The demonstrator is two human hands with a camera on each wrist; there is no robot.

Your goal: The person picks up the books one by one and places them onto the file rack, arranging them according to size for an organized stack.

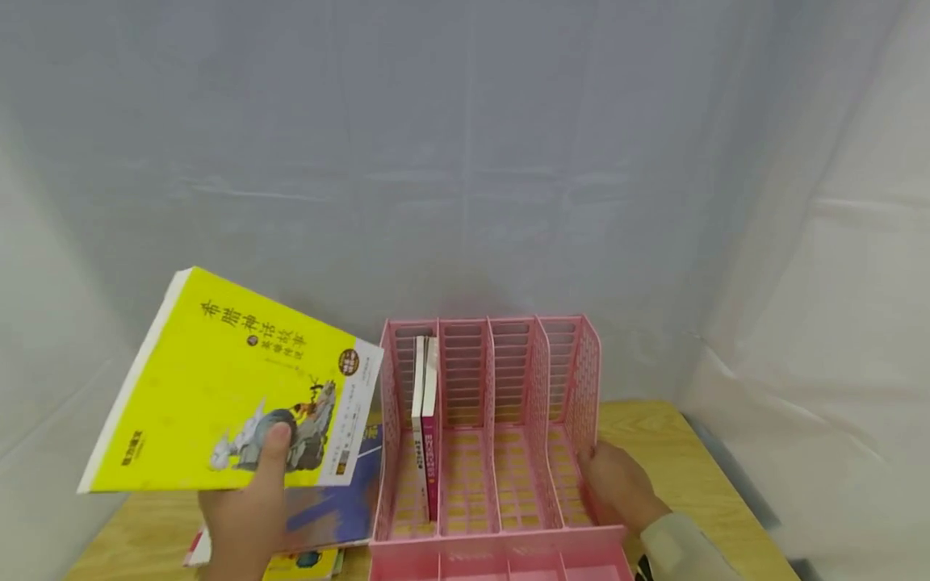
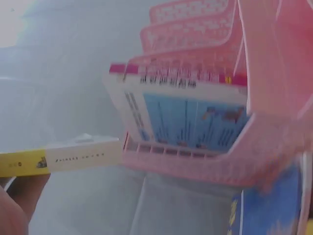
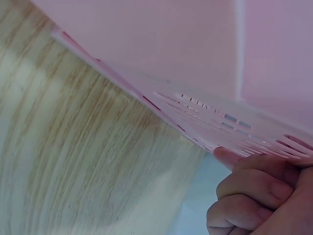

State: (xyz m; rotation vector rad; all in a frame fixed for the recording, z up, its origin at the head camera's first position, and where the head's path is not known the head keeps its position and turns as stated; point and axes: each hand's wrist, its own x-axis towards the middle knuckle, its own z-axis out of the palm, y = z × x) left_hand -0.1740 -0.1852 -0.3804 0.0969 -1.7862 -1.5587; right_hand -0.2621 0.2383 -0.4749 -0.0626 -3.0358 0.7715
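Note:
A yellow paperback book (image 1: 182, 387) with a white band along one end is held up at the left by my left hand (image 1: 250, 508), its thumb across the cover. In the left wrist view the book's spine (image 2: 80, 156) shows edge-on, beside the rack. The pink desktop book rack (image 1: 501, 537) has several upright compartments. Two thin books, one with a white spine (image 1: 421, 460) and one with a magenta spine (image 1: 431, 468), stand in its leftmost compartment. My right hand (image 1: 621, 484) grips the rack's right side wall; its curled fingers (image 3: 254, 188) lie against the outside, thumb hidden.
On the wooden table (image 1: 697, 484), left of the rack, lies a blue book (image 1: 334, 508), partly behind my left hand. Another yellow book (image 1: 301, 565) lies below it. Shallow trays (image 1: 465, 565) form the rack's front. Grey-white sheeting (image 1: 465, 161) hangs behind and at both sides.

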